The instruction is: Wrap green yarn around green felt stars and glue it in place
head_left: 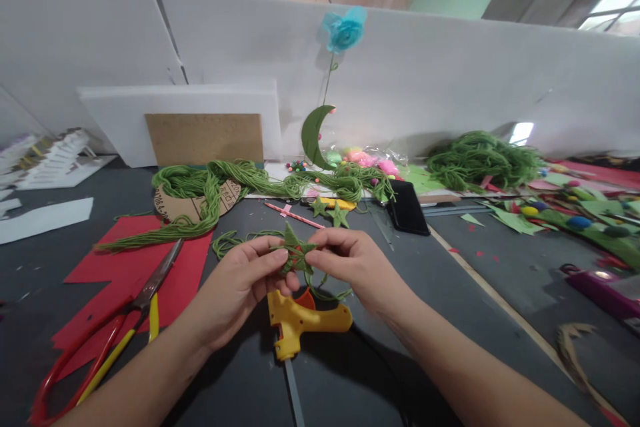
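Observation:
Between both hands, above the dark table, is a small star [293, 238] wound with green yarn, some red showing through the strands. My left hand [257, 265] pinches its left side with thumb and fingers. On the other side, my right hand [345, 257] pinches the star or its yarn at the right edge; the exact grip is partly hidden. A loose green yarn strand [330, 295] hangs below. Just under the hands lies a yellow glue gun [310, 320] with a glue stick sticking out toward me. Two finished-looking green stars [338, 215] lie beyond the hands.
Red-handled scissors [145, 300] rest on red paper [130, 267] at left. Green yarn hanks [200, 190] stretch across the back. A black phone [407, 207] lies right of centre. A green crescent with a blue flower [345, 30] stands behind. Coloured scraps cover the right.

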`<action>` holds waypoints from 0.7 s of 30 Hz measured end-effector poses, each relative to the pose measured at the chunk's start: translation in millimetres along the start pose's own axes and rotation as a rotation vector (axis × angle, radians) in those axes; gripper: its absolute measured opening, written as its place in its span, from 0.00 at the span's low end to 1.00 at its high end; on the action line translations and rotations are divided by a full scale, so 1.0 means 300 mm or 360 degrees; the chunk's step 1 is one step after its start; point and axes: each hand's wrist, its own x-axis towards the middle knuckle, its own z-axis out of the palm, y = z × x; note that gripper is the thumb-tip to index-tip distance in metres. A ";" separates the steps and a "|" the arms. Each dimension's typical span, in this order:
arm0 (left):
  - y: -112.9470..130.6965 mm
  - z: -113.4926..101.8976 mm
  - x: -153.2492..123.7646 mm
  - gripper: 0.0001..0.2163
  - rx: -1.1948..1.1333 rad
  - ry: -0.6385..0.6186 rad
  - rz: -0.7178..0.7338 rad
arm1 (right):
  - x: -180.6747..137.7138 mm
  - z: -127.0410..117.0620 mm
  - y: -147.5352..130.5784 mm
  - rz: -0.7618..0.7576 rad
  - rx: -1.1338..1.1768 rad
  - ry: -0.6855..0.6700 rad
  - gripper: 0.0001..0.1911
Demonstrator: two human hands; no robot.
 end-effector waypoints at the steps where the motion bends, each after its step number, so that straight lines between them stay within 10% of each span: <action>1: -0.001 -0.001 0.001 0.04 0.0041 0.0045 0.0027 | -0.002 -0.001 0.001 -0.0075 -0.0141 0.0079 0.04; 6: 0.001 0.004 -0.006 0.08 0.0305 0.0303 0.0202 | -0.011 -0.006 0.018 -0.0954 -0.1202 0.0568 0.05; 10: -0.002 0.024 -0.026 0.10 0.0376 0.0105 0.0154 | -0.023 -0.002 0.033 -0.1517 -0.1828 0.0443 0.09; 21: -0.013 0.041 -0.017 0.06 0.0641 0.0287 0.0112 | -0.046 0.027 0.035 -0.1407 -0.2070 0.0165 0.12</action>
